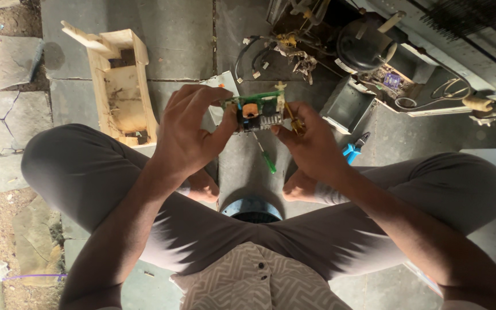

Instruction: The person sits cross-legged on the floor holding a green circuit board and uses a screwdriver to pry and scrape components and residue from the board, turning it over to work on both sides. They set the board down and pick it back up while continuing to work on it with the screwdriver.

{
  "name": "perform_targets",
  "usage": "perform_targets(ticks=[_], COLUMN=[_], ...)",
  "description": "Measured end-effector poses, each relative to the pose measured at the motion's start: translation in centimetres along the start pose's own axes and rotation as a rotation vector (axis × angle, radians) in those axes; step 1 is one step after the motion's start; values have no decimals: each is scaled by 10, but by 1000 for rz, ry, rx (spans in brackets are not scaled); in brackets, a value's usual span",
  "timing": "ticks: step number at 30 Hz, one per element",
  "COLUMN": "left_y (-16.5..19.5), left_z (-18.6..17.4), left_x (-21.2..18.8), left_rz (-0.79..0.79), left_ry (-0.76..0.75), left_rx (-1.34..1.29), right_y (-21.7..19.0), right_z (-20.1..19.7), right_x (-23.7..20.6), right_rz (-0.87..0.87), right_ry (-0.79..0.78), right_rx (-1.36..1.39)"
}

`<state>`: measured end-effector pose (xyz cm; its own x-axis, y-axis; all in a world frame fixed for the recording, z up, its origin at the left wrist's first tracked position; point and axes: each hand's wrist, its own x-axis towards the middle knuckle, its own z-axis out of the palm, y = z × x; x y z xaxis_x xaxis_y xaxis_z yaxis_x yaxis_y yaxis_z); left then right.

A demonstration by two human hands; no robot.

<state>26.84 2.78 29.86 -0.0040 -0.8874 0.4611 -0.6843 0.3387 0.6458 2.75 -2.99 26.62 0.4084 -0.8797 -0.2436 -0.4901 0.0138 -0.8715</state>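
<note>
I hold a small green circuit board (255, 110) with an orange part and a white block between both hands, above my crossed legs. My left hand (188, 135) pinches its left end with thumb and fingers. My right hand (311, 140) grips its right end, along with a thin yellowish-handled tool (292, 119). Below the board, a green-handled screwdriver (266, 158) lies on the stone floor.
A rough wooden box (120, 86) stands at the left. An opened appliance with a black compressor (365, 40), loose wires (271, 54) and a grey metal tray (348, 106) lies at the upper right. Blue-handled pliers (354, 148) rest by my right knee.
</note>
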Motion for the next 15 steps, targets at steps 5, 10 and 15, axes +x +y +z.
perform_targets(ticks=[5, 10, 15], left_y=[-1, 0, 0], left_z=[1, -1, -2], left_x=[0, 0, 1], left_rz=[-38, -91, -134], left_ry=[9, -14, -39], left_rx=[-44, -93, -115], right_y=[-5, -9, -11], right_z=[1, 0, -1], right_x=[-1, -2, -3], right_rz=[-29, -69, -18], right_ry=[17, 20, 10], right_rx=[-16, -43, -99])
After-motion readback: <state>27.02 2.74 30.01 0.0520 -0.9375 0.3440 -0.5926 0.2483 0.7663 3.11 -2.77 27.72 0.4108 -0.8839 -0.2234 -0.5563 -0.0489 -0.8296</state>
